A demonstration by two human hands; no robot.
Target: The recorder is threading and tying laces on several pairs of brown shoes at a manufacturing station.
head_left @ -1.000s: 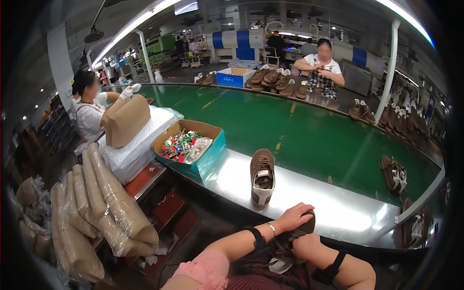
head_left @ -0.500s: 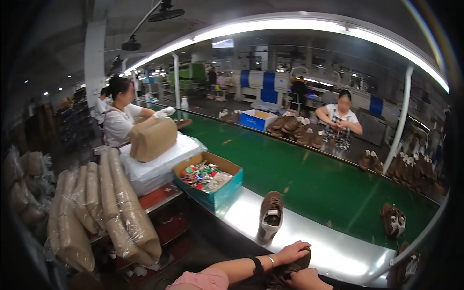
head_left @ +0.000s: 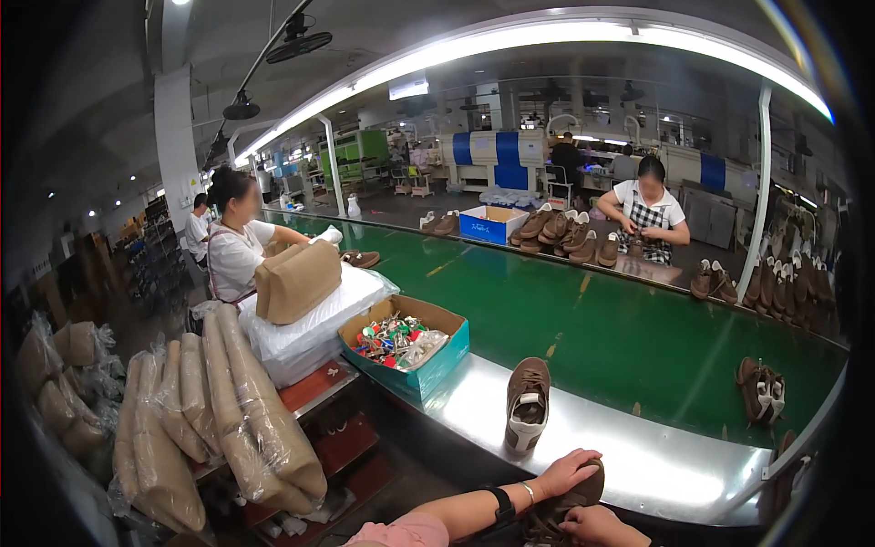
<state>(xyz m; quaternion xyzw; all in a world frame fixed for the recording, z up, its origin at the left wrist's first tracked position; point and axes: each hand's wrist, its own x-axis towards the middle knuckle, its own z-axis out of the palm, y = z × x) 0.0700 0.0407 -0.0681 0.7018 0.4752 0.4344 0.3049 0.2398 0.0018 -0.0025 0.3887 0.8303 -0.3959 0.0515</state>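
Note:
At the lower edge, a brown shoe (head_left: 587, 490) is tilted toe-up near the front of the metal ledge. My left hand (head_left: 567, 474) wraps over its toe end, with a bracelet and a dark band on that wrist. Thumb and fingers of my right hand (head_left: 603, 527) are closed at the shoe's laced upper; what exactly they pinch is too small to tell. Another brown shoe (head_left: 528, 406), with a pale insole, stands on the metal ledge (head_left: 629, 456) just beyond my hands.
A teal box (head_left: 437, 360) of small coloured metal pieces stands left. Behind it, brown padded forms (head_left: 299, 281) rest on a white wrapped stack. A green conveyor belt (head_left: 510, 301) carries a shoe pair (head_left: 760, 392). Two co-workers (head_left: 241, 246) (head_left: 645, 210) work beside it.
The whole view has shifted slightly, so things appear farther right. Both my hands stay on the shoe. Across the belt, the co-worker's head is bent lower and their hands have come down.

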